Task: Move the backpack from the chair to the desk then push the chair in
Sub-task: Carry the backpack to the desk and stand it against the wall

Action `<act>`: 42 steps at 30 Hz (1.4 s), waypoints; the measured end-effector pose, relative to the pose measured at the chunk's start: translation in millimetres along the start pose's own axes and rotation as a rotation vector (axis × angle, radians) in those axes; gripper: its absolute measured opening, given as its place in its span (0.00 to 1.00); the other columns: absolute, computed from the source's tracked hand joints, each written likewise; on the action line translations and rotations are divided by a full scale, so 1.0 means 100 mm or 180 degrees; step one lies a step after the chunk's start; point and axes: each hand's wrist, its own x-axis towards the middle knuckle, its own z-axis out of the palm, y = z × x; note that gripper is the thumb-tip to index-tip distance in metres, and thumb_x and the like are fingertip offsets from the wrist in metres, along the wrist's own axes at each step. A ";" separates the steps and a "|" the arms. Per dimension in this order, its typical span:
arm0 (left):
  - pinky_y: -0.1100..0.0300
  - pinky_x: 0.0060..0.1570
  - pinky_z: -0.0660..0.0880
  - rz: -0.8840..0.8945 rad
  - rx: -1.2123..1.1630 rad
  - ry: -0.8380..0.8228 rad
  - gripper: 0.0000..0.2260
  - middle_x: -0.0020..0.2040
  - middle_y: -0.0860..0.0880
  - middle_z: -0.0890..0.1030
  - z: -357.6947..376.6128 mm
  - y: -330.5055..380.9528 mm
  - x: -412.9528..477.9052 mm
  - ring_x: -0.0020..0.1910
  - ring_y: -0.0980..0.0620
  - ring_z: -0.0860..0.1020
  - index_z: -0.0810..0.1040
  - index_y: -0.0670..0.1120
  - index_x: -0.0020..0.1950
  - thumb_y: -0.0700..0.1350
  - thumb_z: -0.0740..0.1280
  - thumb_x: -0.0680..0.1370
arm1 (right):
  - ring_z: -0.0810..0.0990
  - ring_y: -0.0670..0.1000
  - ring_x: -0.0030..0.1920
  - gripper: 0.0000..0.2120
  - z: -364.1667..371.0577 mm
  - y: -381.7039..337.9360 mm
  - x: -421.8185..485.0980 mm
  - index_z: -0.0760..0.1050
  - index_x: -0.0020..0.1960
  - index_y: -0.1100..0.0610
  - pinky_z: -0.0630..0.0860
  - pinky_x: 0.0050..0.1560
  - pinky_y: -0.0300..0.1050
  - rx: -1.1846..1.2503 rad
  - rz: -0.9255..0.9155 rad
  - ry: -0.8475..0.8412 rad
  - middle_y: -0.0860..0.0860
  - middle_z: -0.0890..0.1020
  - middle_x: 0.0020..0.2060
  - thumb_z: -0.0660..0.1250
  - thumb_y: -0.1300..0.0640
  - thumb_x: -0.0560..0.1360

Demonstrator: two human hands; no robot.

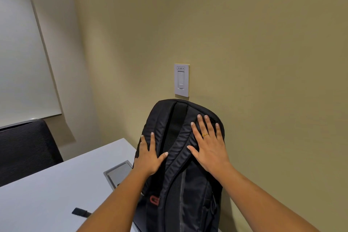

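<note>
A black backpack (pixel 175 137) stands upright on the white desk (pixel 47 194), leaning against the beige wall, its padded straps facing me. My left hand (pixel 148 156) lies flat on its left side, fingers spread and curled around the edge. My right hand (pixel 209 143), wearing a gold ring, rests flat with spread fingers on the upper right of the pack. Neither hand closes around a strap. The chair the backpack came from is out of view.
A black mesh chair (pixel 24 149) stands at the desk's far left side. A grey cable hatch (pixel 117 173) is set in the desk just left of the backpack. A strap end (pixel 81 212) lies on the desk. A wall switch (pixel 181 80) sits above the pack.
</note>
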 end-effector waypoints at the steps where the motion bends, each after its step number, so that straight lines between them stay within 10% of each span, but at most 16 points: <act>1: 0.40 0.70 0.55 0.0012 0.0058 -0.0005 0.39 0.75 0.42 0.34 -0.01 -0.01 -0.01 0.75 0.43 0.42 0.31 0.53 0.72 0.63 0.56 0.75 | 0.28 0.56 0.70 0.36 0.00 0.00 0.00 0.35 0.72 0.52 0.31 0.68 0.56 0.0000 0.0000 -0.0002 0.54 0.33 0.72 0.52 0.38 0.77; 42: 0.42 0.71 0.42 0.0031 0.0722 -0.0742 0.32 0.77 0.46 0.42 0.18 -0.09 -2.03 0.75 0.46 0.41 0.40 0.49 0.74 0.61 0.52 0.78 | 0.39 0.53 0.74 0.32 -0.28 -0.44 -1.82 0.41 0.74 0.51 0.42 0.71 0.57 0.0755 0.0077 -0.1224 0.53 0.43 0.75 0.47 0.38 0.77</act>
